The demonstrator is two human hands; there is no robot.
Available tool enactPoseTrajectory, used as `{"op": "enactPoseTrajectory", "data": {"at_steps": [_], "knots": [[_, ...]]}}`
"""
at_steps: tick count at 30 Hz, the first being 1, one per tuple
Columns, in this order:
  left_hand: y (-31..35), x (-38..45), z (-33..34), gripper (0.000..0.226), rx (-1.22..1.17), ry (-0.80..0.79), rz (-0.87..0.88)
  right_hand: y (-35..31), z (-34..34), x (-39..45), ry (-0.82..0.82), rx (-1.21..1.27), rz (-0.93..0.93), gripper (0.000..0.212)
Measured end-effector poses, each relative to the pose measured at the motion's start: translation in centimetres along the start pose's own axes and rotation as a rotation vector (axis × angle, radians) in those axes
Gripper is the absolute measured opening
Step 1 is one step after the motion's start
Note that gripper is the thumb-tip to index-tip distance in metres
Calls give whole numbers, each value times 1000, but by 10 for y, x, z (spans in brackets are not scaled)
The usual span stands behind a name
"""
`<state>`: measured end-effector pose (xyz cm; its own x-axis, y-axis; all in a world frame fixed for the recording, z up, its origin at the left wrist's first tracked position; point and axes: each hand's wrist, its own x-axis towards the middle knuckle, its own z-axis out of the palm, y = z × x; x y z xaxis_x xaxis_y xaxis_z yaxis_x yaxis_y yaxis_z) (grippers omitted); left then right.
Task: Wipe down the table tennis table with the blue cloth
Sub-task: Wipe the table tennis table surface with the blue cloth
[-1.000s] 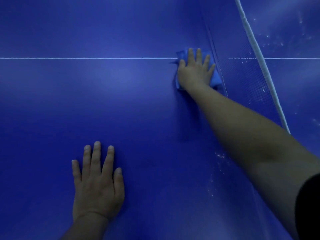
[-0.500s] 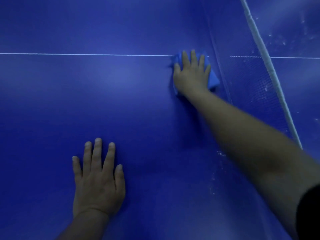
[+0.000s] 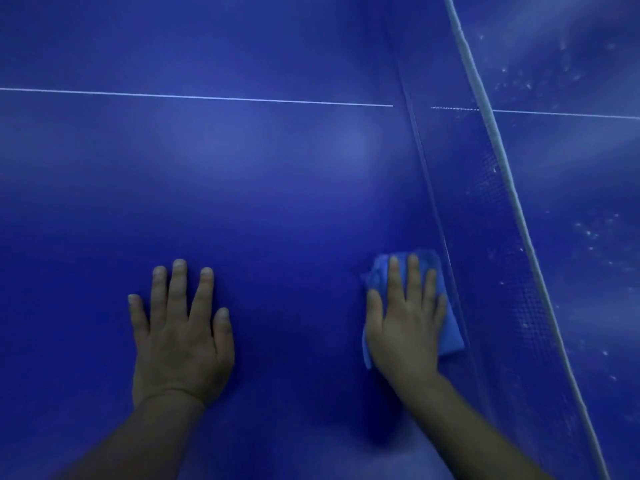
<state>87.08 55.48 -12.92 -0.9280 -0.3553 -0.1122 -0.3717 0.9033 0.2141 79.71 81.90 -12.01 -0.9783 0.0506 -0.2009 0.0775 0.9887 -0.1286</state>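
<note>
Cloth (image 3: 450, 336) under right hand (image 3: 405, 327), beside net (image 3: 485, 237); left hand (image 3: 180, 334) flat on table (image 3: 277, 202), well left.

Head view, steeply down, close over the table (image 3: 259, 202).

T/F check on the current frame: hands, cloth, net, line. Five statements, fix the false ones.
1. The right hand presses flat on the cloth. True.
2. The left hand grips a second cloth. False: it lies flat on the bare table.
3. The cloth lies beside the foot of the net. True.
4. The cloth covers the white line. False: it lies well short of it.
5. White specks show beyond the net. True.
</note>
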Motion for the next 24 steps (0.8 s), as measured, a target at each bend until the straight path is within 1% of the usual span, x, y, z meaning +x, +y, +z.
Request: {"op": "enactPoseTrajectory", "data": {"at_steps": [4, 6, 7, 9, 12, 14, 15, 17, 22, 24], "knots": [[0, 1, -2, 66, -29, 12, 0, -47, -16, 112, 56, 20, -95, 62], [1, 1, -2, 67, -30, 6, 1, -57, -23, 161, 37, 36, -69, 63], [1, 0, -2, 67, -32, 1, 0, -53, -25, 170, 28, 44, -33, 63], [0, -1, -3, 69, -39, -5, -4, -29, -23, 150, 49, 40, 34, 64], [1, -1, -4, 69, -46, -15, -10, 15, -10, 42, 106, 25, 43, 64], [1, -1, -3, 69, -48, -18, -11, 28, 2, -31, 92, -5, 38, 65], [1, -1, -3, 69, -49, -18, -12, 29, 5, -50, 69, -18, 50, 66], [0, -2, -2, 69, -53, -16, -15, 19, 5, -46, 15, -21, 68, 67], [0, 0, -2, 70, -49, -8, -23, -35, -10, 70, 42, 14, -99, 62], [1, 0, -2, 70, -48, -3, -19, -29, -13, 89, 39, 21, -65, 62]]}}
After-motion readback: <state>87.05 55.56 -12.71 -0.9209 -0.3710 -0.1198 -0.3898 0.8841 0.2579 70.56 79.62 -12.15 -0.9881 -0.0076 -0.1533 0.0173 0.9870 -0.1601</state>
